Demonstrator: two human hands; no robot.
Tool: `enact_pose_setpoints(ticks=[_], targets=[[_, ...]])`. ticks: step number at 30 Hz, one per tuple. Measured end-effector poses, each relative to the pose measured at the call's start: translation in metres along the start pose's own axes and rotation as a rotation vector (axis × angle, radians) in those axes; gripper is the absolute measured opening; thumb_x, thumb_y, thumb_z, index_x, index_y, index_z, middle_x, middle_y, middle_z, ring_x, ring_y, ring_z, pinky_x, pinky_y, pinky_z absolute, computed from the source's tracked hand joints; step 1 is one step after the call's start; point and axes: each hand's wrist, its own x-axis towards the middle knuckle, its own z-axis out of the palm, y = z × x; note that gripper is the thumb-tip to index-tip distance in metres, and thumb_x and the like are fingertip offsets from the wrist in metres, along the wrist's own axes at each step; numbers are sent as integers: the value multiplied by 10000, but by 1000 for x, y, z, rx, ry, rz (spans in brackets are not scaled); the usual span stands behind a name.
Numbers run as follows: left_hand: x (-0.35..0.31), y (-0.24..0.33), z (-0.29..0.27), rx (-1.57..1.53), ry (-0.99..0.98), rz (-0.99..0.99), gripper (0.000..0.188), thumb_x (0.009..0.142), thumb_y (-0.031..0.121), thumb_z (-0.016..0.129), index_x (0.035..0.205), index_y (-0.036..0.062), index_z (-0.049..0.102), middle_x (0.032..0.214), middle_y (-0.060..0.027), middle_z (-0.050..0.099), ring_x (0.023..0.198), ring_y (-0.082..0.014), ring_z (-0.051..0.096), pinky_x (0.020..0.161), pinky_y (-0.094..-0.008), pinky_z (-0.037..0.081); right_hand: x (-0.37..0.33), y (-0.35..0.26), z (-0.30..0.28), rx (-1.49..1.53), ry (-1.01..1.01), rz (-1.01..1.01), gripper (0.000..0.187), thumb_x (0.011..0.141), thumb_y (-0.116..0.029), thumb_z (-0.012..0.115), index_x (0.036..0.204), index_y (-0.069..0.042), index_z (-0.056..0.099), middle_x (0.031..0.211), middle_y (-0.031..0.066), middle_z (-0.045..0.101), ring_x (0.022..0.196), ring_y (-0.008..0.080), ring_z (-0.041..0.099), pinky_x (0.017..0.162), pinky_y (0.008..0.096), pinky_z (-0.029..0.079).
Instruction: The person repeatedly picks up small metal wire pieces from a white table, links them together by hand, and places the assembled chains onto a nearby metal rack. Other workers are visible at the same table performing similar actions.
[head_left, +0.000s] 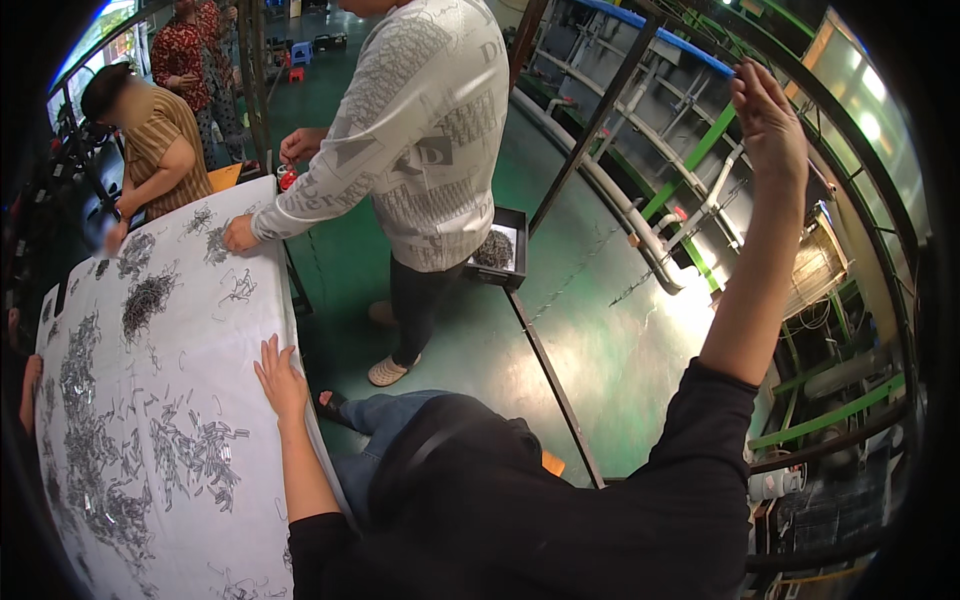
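Observation:
My left hand rests flat near the right edge of the white-covered table, its fingers spread and holding nothing. Loose wire pieces, shaped like small metal clips or hooks, lie scattered to its left. Farther up the table is a denser dark heap of such pieces. My right arm is raised high to the right, away from the table. The fingers of my right hand are drawn together in a pinch at the top; anything between them is too small to make out.
A co-worker in a grey-white patterned top stands ahead, one hand over the table. Another in a striped shirt works at the far left. A black crate holds dark pieces. Pipes and metal frames line the right side above the green floor.

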Motion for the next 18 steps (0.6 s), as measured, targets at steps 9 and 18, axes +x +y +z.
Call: enact_pose_setpoints(ticks=[9, 18], targets=[[1, -5, 0, 6, -16, 6, 392, 770, -70, 507, 1084, 119, 647, 1483, -50, 373, 1420, -271, 256, 1162, -505, 144, 3, -11, -134, -99, 211, 75, 342, 906, -26, 608, 1236, 38, 544, 1173, 123, 634, 1025, 198, 638, 870, 254, 550], [2, -5, 3, 130, -49, 39, 280, 773, -49, 533, 940, 118, 683, 1503, -74, 340, 1426, -297, 238, 1145, -546, 168, 14, 1, -237, -178, 205, 114, 348, 915, -69, 615, 1252, -7, 553, 1138, 72, 657, 977, 130, 646, 856, 215, 532]])
